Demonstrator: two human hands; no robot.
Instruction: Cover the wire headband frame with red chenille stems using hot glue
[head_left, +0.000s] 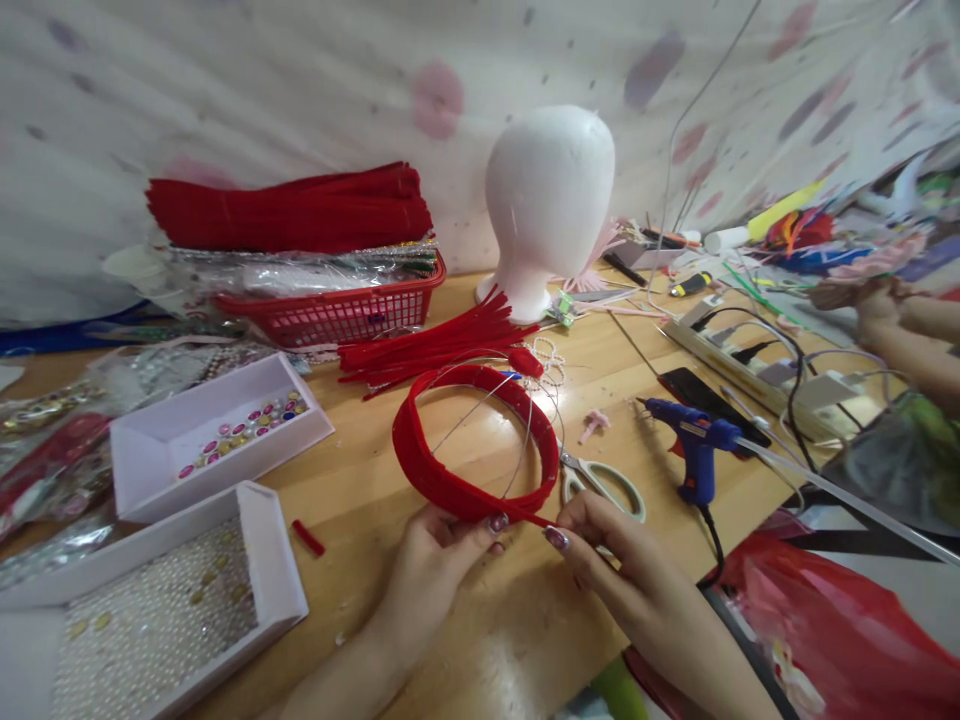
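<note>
A red fuzzy ring, like a wide headband with thin wires crossing it, is held above the wooden table. My left hand pinches its near edge between thumb and fingers. In my right hand, the thumb and fingers close on the loose end of a red pipe cleaner that runs off the ring's near edge. Scissors with pale handles lie just beyond my right hand. Behind the ring rests a bundle of red pipe cleaners.
A white foam head stands at the back beside a red basket. On the left are white boxes of gems and pearls. To the right sit a blue glue gun and a power strip. Another person's hands show far right.
</note>
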